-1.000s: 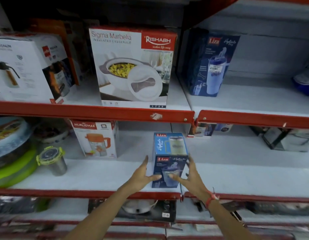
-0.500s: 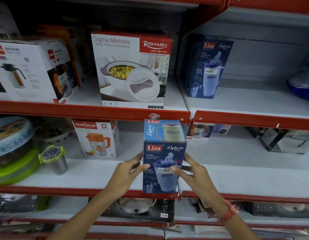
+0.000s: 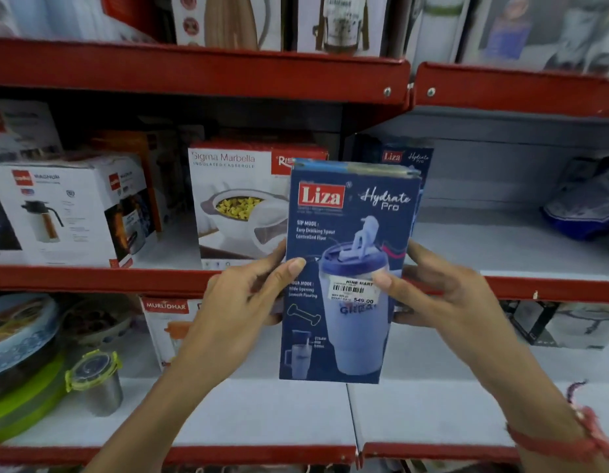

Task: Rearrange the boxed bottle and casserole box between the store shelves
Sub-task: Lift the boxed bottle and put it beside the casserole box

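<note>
I hold a tall blue Liza bottle box [image 3: 347, 261] upright in the air in front of the shelves. My left hand [image 3: 241, 305] grips its left side, thumb on the front. My right hand [image 3: 442, 298] grips its right side the same way. Behind it on the middle shelf stands the white and red Sigma Marbella casserole box [image 3: 234, 199], partly hidden by the blue box. A second Liza bottle box [image 3: 405, 157] stands on the middle shelf to the right, mostly hidden.
A white flask box [image 3: 64, 213] stands left of the casserole box. A Murlidhar jug box [image 3: 166, 322], a steel container with a green lid [image 3: 95, 380] and stacked round dishes [image 3: 20, 363] sit on the lower shelf. Red shelf edges [image 3: 91, 278] run across. A blue bag [image 3: 586, 206] lies far right.
Both hands lifted the blue bottle box off the lower shelf and raised it to the level of the middle shelf. The view tilted upward and moved closer.
</note>
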`<state>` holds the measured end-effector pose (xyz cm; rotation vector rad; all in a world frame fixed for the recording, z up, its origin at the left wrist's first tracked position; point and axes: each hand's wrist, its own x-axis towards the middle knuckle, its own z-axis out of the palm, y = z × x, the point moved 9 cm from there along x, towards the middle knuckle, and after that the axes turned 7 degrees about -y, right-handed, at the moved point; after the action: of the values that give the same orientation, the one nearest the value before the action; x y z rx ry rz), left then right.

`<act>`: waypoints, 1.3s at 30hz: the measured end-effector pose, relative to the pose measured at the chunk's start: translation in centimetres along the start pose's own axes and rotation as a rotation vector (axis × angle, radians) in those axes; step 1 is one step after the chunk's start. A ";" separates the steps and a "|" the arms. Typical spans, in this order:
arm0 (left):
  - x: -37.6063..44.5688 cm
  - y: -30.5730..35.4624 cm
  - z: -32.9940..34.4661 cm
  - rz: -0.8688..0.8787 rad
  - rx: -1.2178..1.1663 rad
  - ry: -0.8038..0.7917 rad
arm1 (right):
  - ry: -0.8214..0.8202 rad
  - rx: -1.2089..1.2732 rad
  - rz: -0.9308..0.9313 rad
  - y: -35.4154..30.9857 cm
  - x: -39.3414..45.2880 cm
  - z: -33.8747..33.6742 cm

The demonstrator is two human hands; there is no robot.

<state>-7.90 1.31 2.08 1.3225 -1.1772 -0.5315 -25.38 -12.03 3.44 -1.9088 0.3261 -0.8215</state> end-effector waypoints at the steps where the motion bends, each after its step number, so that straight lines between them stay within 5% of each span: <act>1: 0.3 0.7 0.1 0.008 -0.008 -0.005 | 0.000 -0.001 -0.005 -0.5 0.2 -0.4; 18: 10.2 1.0 6.2 0.067 0.052 -0.038 | 0.093 -0.050 0.000 1.3 5.0 -8.2; 29: 21.0 -2.3 11.1 0.061 0.234 -0.019 | 0.192 -0.016 0.119 8.9 12.5 -15.2; 39: 22.2 -5.4 12.6 0.004 0.284 -0.024 | 0.221 -0.084 0.225 13.3 13.2 -16.6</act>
<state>-8.89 -24.73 2.74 1.5571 -1.3096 -0.3870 -25.09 -36.99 1.68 -1.8200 0.7079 -0.8786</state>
